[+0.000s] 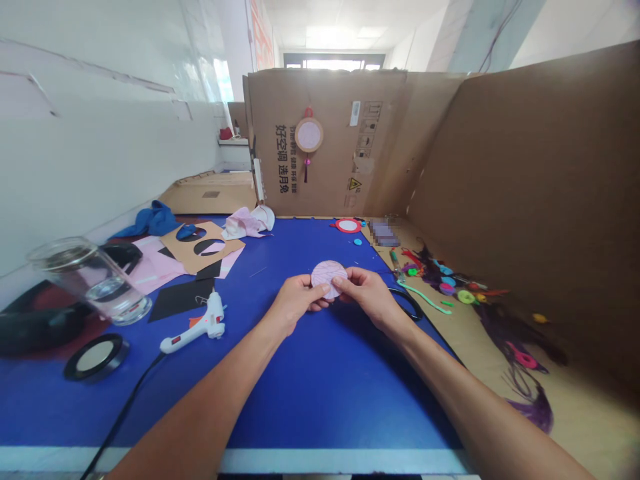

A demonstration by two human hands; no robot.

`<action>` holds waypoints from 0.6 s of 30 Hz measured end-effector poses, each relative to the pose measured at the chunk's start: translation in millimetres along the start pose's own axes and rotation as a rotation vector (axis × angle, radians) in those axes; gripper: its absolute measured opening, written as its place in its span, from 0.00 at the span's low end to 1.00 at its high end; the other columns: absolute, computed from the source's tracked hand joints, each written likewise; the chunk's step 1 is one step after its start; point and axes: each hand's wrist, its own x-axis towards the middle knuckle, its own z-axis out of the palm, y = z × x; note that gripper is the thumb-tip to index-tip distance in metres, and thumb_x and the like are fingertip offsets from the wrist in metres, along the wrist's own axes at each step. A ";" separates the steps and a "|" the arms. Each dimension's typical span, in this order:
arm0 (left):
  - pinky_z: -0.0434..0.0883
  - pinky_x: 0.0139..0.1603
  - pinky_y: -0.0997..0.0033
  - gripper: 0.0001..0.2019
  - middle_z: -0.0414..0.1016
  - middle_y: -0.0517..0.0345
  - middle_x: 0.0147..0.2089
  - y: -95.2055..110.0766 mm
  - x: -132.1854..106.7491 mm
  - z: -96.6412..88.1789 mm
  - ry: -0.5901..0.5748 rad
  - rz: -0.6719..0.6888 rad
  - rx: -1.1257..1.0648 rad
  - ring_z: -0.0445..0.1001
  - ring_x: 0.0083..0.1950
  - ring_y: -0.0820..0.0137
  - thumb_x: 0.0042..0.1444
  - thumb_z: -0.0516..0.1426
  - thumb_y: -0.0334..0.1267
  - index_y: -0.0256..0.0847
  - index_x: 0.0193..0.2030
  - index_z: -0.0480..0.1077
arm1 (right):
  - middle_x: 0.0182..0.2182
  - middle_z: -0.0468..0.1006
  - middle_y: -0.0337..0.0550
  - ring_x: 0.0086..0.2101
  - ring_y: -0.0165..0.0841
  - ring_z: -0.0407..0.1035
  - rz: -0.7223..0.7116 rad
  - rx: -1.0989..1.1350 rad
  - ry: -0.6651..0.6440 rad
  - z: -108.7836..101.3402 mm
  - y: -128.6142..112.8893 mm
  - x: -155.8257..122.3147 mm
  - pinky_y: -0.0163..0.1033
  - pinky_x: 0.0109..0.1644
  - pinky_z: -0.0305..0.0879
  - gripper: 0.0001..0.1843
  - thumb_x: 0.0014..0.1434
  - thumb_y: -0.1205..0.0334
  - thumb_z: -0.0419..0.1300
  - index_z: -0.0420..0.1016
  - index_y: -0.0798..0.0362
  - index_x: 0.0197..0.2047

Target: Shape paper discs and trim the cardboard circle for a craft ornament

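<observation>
Between both hands is a round, pale lilac fabric-like disc with fine lines across it, raised a little over the blue tabletop. My left hand pinches its lower left edge, thumb on top and fingers below. On the right side, my right hand grips it the same way, its thumb on the disc's face. Black scissors handles lie partly hidden behind my right wrist. Beyond the hands sits a red-rimmed round piece with a pale centre, near a small blue disc.
Left: a white glue gun with a cord, a tilted-looking glass of water, a black roll, brown card with round holes, black card. Right: tassels and colourful trinkets. Behind: a cardboard wall bearing a hanging round ornament.
</observation>
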 end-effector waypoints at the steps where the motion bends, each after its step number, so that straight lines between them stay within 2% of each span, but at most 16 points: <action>1: 0.71 0.32 0.76 0.12 0.84 0.49 0.34 0.2 0.1 0.1 0.006 0.001 0.006 0.77 0.30 0.74 0.53 0.69 0.41 0.36 0.42 0.81 | 0.23 0.75 0.36 0.24 0.28 0.64 0.002 0.002 0.000 -0.5 0.6 0.5 0.36 0.30 0.61 0.27 0.46 0.37 0.74 0.74 0.53 0.30; 6: 0.70 0.32 0.76 0.08 0.84 0.51 0.33 3.4 -1.4 0.7 0.020 0.012 0.023 0.77 0.29 0.74 0.56 0.67 0.37 0.36 0.41 0.80 | 0.26 0.77 0.37 0.25 0.29 0.66 -0.006 -0.013 -0.028 -3.1 4.5 2.1 0.36 0.32 0.63 0.26 0.48 0.38 0.73 0.74 0.53 0.32; 13: 0.71 0.31 0.77 0.08 0.83 0.51 0.32 3.8 -3.2 2.1 0.022 0.021 0.049 0.77 0.28 0.74 0.56 0.68 0.38 0.35 0.39 0.79 | 0.26 0.75 0.35 0.25 0.28 0.64 -0.111 -0.078 -0.064 -4.8 4.2 0.8 0.35 0.31 0.62 0.23 0.53 0.41 0.70 0.73 0.52 0.33; 16: 0.72 0.29 0.76 0.11 0.83 0.50 0.33 3.0 -2.3 1.0 0.073 -0.042 0.027 0.78 0.27 0.73 0.59 0.67 0.43 0.36 0.37 0.76 | 0.23 0.72 0.34 0.22 0.29 0.62 -0.165 -0.182 0.025 -4.9 3.7 -0.8 0.35 0.28 0.59 0.19 0.58 0.44 0.68 0.73 0.52 0.33; 18: 0.73 0.27 0.75 0.14 0.83 0.48 0.33 3.5 -1.6 -0.7 0.087 -0.125 -0.033 0.77 0.26 0.71 0.63 0.64 0.48 0.37 0.37 0.74 | 0.23 0.72 0.35 0.24 0.30 0.64 -0.288 -0.318 0.137 -5.5 3.8 -3.1 0.36 0.29 0.60 0.14 0.62 0.50 0.65 0.74 0.51 0.34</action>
